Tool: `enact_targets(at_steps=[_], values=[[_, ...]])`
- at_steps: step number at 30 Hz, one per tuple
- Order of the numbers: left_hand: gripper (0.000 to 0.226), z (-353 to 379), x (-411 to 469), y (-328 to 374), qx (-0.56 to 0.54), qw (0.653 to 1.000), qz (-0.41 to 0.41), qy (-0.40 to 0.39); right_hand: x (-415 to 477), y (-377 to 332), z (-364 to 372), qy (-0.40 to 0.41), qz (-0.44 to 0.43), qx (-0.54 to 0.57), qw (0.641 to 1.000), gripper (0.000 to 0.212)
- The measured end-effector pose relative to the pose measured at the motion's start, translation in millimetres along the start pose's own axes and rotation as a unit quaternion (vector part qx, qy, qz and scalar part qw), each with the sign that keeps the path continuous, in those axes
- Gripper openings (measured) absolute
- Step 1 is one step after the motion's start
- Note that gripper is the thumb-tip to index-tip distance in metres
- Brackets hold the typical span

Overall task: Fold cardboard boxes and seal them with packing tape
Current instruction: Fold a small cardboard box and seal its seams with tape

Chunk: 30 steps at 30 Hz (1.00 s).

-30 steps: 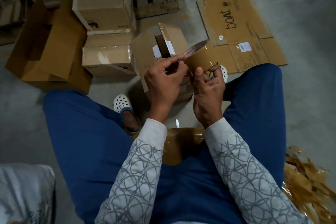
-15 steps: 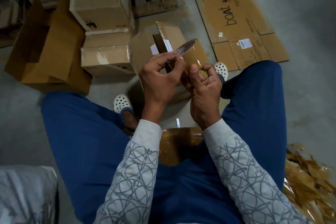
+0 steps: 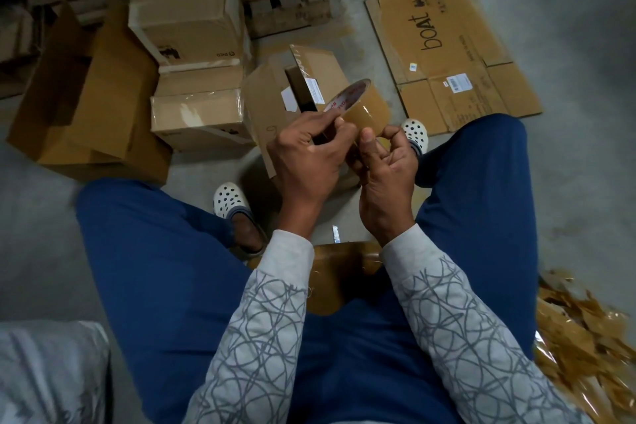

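Blue trousers fill the near view, with a grey-patterned left sleeve (image 3: 261, 330) and right sleeve (image 3: 457, 320) reaching forward from the person seated above a concrete floor (image 3: 568, 189). A grey cloth (image 3: 44, 372) lies at the near left, and a heap of crumpled brown tape scraps (image 3: 585, 337) sits at the near right. Between the knees is a shiny brown surface (image 3: 344, 272); what it belongs to is unclear. Above it, both hands meet on a roll of tape (image 3: 366, 107) held in the air. The left hand (image 3: 306, 162) pinches the roll's printed rim between curled fingers and thumb. The right hand (image 3: 389, 179) curls round the roll's near side, thumb pressed flat on the brown outer face. A white clog (image 3: 230, 200) shows left of the wrists and another clog (image 3: 416, 131) just right of the roll. Directly behind the hands stands an open box (image 3: 268, 96) with its flaps up, resting on the floor. Left of it, touching, is a taped box (image 3: 199, 113) with a bigger box (image 3: 186, 17) stacked on top, and a large open carton (image 3: 93, 96) lies further left. Off to the right, a flattened sheet of cardboard (image 3: 447, 55) printed "boat" lies on the floor. A wooden pallet (image 3: 285, 3) sits at the back.
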State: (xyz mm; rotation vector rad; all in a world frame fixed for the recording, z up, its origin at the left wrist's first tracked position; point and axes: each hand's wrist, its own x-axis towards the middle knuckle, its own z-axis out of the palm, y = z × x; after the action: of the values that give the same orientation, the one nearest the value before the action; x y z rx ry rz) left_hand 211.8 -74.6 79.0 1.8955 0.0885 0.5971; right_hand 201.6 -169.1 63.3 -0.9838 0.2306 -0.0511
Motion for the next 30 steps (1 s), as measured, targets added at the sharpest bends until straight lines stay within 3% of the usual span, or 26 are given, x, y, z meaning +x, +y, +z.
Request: enact_targets(at_steps=[6,10,15,23,30], values=[[0.016,0.8,-5.2,-2.4,-0.019,0.999,-0.03,0.017,-1.0,-0.5,-0.2,0.01,-0.008,-0.004,1.0,0.013],[0.027,-2.6,-7.5,1.0,-0.052,0.997,-0.06,0.021,0.5,-3.2,2.8,0.009,-0.021,-0.004,1.0,0.01],[0.027,4.5,-20.2,13.4,-0.052,0.984,-0.101,0.14,2.2,-1.1,8.4,0.019,-0.057,-0.012,0.998,0.011],[0.021,10.9,-17.3,26.1,-0.025,0.989,-0.086,0.118,0.9,3.9,3.8,0.015,-0.133,-0.121,0.984,0.017],[0.02,9.7,-16.4,21.0,-0.099,0.973,-0.18,0.109,0.4,1.9,4.2,0.011,-0.158,-0.167,0.973,0.019]])
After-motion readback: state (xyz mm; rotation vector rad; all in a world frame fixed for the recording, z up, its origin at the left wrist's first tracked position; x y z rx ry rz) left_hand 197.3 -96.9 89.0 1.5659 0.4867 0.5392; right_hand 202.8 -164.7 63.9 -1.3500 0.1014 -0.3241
